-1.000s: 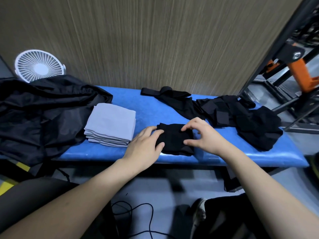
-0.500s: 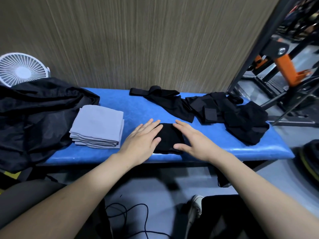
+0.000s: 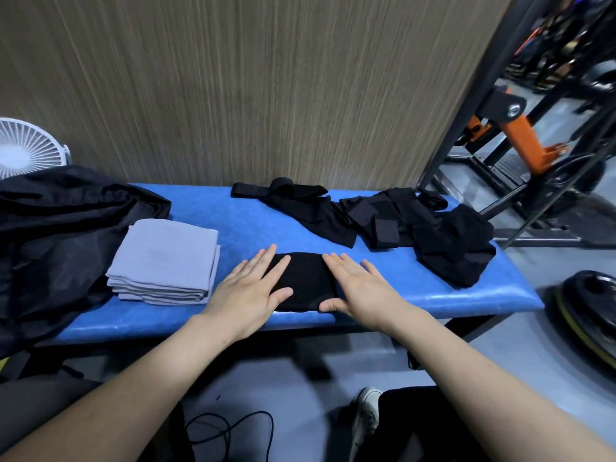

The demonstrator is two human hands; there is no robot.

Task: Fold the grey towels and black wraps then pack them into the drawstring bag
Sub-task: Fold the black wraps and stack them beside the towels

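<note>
A folded black wrap [image 3: 305, 281] lies near the front edge of the blue padded bench [image 3: 383, 291]. My left hand [image 3: 248, 293] presses flat on the wrap's left end with straight fingers. My right hand [image 3: 361, 288] lies flat on its right end, fingers spread. A neat stack of folded grey towels [image 3: 168, 261] sits to the left. Unfolded black wraps [image 3: 410, 225] lie heaped at the back right, one long wrap [image 3: 300, 203] stretching toward the middle. The black drawstring bag [image 3: 53, 235] is crumpled at the bench's left end.
A white fan [image 3: 25, 146] stands behind the bag by the wood-grain wall. A black and orange gym rack [image 3: 520, 128] rises at the right, with a weight plate [image 3: 586, 305] on the floor. A black cable [image 3: 230, 431] lies on the floor by my shoe [image 3: 365, 415].
My right hand went from pinching the wrap's edge to lying flat on it. Both hands now press the folded wrap with straight fingers and have spread slightly apart.
</note>
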